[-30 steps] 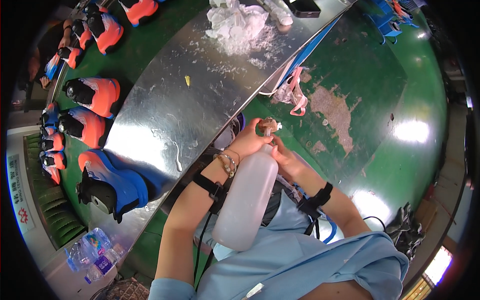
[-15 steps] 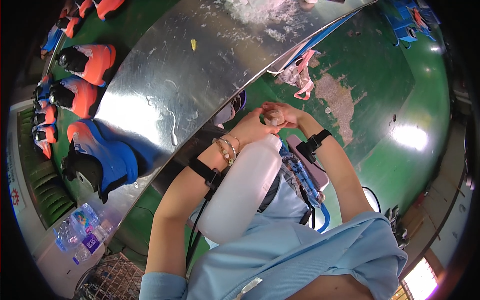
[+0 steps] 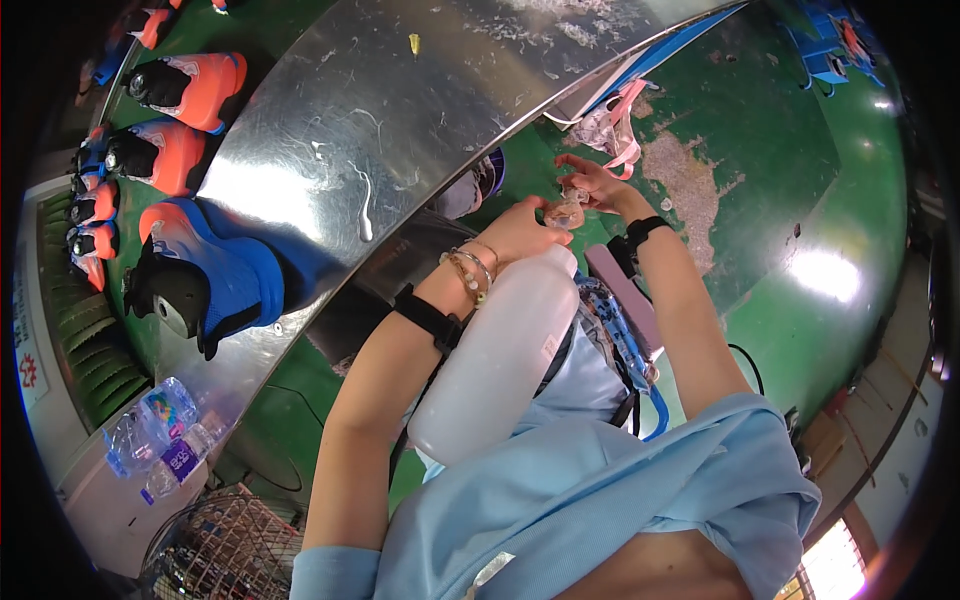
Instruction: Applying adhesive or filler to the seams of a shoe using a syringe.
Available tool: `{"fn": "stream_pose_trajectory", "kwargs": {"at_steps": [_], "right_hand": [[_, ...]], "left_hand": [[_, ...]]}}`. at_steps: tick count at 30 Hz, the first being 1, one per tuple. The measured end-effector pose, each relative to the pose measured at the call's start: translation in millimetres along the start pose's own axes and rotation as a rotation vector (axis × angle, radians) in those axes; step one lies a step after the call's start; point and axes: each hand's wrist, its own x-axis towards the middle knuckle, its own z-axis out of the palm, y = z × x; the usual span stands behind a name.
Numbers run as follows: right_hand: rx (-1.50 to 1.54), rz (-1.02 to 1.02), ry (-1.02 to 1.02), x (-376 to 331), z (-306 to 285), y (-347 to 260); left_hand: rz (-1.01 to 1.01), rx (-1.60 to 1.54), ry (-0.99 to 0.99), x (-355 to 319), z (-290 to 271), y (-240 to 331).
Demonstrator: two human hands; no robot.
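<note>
My left hand [image 3: 528, 232] and my right hand [image 3: 604, 188] are close together above my lap, beyond the table's edge. Between them is a small, clear, crumpled-looking piece [image 3: 568, 213]; its kind is too small to tell. My left fingers are closed on its near side. My right thumb and a finger pinch its far side, while another right finger stretches outward. Below my left wrist a large white translucent plastic bottle [image 3: 495, 350] lies slanted across my lap, its neck just under the left hand.
A metal table [image 3: 300, 130] spans the left, with a blue and orange shoe [image 3: 225, 270] near its edge. More orange shoes [image 3: 165, 155] stand farther left. Clear plastic bottles [image 3: 165, 435] lie lower left, above a wire basket [image 3: 220, 550]. A pink strap [image 3: 625, 140] hangs beyond my hands.
My hands have moved slightly apart, the right one rising and its fingers opening out. The clear piece shows more between them. My view has shifted slightly.
</note>
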Motion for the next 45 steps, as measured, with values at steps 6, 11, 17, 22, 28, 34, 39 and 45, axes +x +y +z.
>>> {"fn": "stream_pose_trajectory", "kwargs": {"at_steps": [6, 11, 17, 22, 28, 34, 39, 45], "right_hand": [[-0.101, 0.072, -0.015, 6.9, -8.5, 4.5], [0.043, 0.101, -0.012, 11.9, -7.8, 16.4], [0.075, 0.150, -0.007, 13.2, -23.7, 41.6], [0.020, 0.224, 0.063, 14.6, 1.4, 32.9], [0.005, 0.259, 0.057, 18.1, -3.8, 38.0], [0.131, 0.177, 0.083, 7.4, 0.6, 42.9], [0.123, 0.131, 0.145, 8.4, 7.6, 38.9], [0.261, -0.118, 0.252, 4.6, 29.6, 40.5]], "left_hand": [[-0.067, 0.029, 0.014, -4.1, -0.6, 13.0], [-0.133, 0.126, -0.017, 12.1, -9.6, 3.1], [-0.208, 0.287, -0.065, 14.9, -7.4, 24.3], [-0.268, 0.069, -0.067, 23.8, -11.0, -4.1], [-0.237, 0.049, -0.074, 24.7, -10.7, -2.3], [-0.183, -0.023, -0.094, 26.5, -11.3, -12.9], [-0.176, -0.057, -0.079, 31.9, -7.8, -23.9], [-0.128, -0.286, -0.101, 37.6, -9.2, -37.4]]}}
